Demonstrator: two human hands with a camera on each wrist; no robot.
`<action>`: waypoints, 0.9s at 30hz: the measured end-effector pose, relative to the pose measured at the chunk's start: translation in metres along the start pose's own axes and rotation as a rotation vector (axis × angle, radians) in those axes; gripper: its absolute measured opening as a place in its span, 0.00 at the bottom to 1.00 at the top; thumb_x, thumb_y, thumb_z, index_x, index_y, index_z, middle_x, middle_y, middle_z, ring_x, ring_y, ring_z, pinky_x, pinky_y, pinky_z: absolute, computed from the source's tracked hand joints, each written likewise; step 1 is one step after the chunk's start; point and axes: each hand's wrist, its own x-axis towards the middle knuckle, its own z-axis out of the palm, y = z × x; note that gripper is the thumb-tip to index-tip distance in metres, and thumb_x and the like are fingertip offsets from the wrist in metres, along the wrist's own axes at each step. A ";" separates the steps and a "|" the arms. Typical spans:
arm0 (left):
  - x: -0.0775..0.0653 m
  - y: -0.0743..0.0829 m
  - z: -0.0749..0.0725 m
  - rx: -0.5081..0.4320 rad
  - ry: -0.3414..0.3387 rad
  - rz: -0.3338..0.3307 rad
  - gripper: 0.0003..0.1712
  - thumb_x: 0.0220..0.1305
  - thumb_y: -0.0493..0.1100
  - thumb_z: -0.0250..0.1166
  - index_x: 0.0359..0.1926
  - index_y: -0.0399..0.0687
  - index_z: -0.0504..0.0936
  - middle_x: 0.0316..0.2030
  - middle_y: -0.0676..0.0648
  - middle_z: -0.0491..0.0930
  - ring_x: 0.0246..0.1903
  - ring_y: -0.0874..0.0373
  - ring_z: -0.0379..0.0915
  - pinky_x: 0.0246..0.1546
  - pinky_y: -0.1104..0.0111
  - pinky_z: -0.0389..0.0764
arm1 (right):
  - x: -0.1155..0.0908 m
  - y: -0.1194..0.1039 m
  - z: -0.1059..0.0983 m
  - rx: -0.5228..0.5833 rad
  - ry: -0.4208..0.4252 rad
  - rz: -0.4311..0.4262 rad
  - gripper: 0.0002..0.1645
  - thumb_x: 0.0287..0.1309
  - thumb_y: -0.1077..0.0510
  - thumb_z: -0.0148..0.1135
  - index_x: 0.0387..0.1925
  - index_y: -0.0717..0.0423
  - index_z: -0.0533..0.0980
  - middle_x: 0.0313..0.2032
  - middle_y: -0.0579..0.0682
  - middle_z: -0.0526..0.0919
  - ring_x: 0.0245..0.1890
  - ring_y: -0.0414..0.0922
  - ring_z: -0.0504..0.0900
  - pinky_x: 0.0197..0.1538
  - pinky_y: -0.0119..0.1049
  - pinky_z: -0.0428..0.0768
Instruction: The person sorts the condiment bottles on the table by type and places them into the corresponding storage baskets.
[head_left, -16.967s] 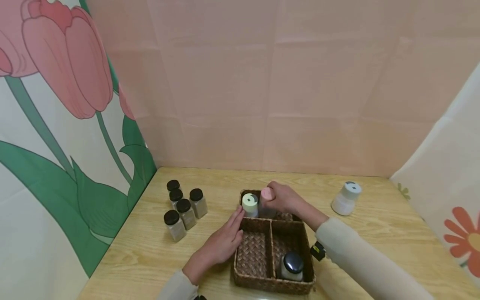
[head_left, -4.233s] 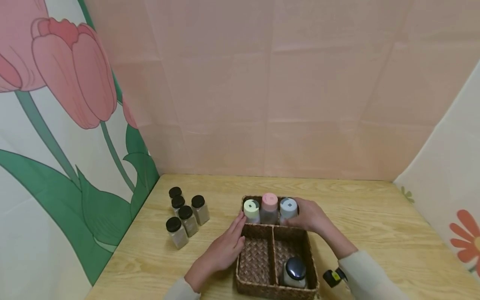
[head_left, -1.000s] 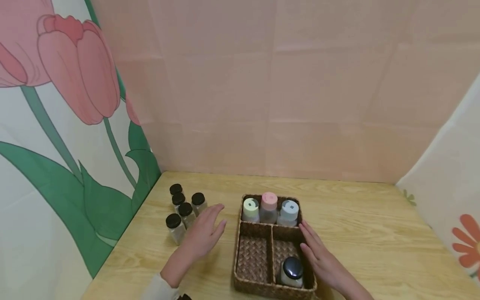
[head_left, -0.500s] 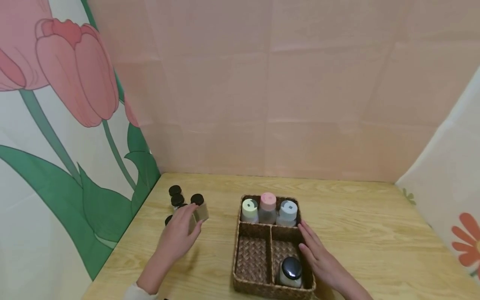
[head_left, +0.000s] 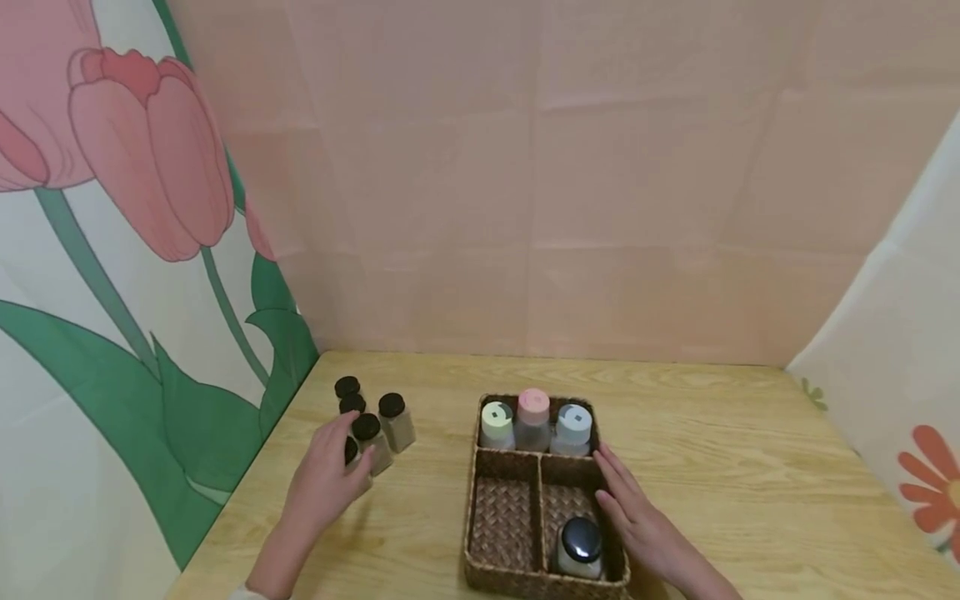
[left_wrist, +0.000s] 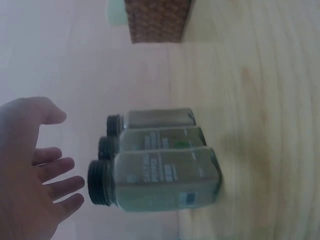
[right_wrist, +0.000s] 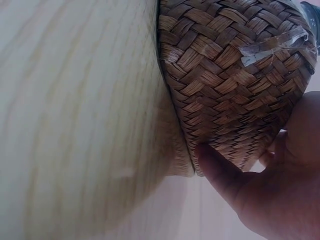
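Note:
My left hand hovers at the nearest of several square spice jars with black lids, hiding most of that jar in the head view. In the left wrist view, the thumb and fingers are spread, with a gap to the near jar's lid. Another spice jar stands right of the group. My right hand rests against the right side of a woven basket; its thumb touches the weave in the right wrist view.
Three bottles stand in the basket's back compartment, with a yellow-green cap, a pink cap and a pale blue cap. A round jar with a shiny black lid sits in the front right compartment. A pink backdrop rises behind the table.
The pale-blue-capped bottle went from the table's right into the basket. My right hand released it and moved to the basket's side. My left hand left the basket and moved left to the jars.

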 end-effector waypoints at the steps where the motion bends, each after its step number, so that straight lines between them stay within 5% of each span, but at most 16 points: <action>1: -0.001 -0.002 0.000 -0.005 -0.001 -0.011 0.34 0.60 0.51 0.62 0.64 0.42 0.65 0.59 0.41 0.68 0.60 0.47 0.63 0.54 0.52 0.72 | 0.000 0.000 0.000 -0.001 -0.002 0.006 0.31 0.71 0.55 0.42 0.72 0.52 0.50 0.71 0.59 0.48 0.70 0.54 0.48 0.56 0.06 0.38; 27: -0.009 -0.042 0.016 -0.134 -0.041 -0.140 0.42 0.52 0.44 0.70 0.64 0.35 0.61 0.59 0.35 0.65 0.59 0.40 0.60 0.57 0.46 0.66 | -0.001 -0.006 -0.002 -0.017 -0.029 0.075 0.33 0.72 0.46 0.37 0.72 0.54 0.50 0.72 0.54 0.47 0.70 0.58 0.49 0.54 0.05 0.36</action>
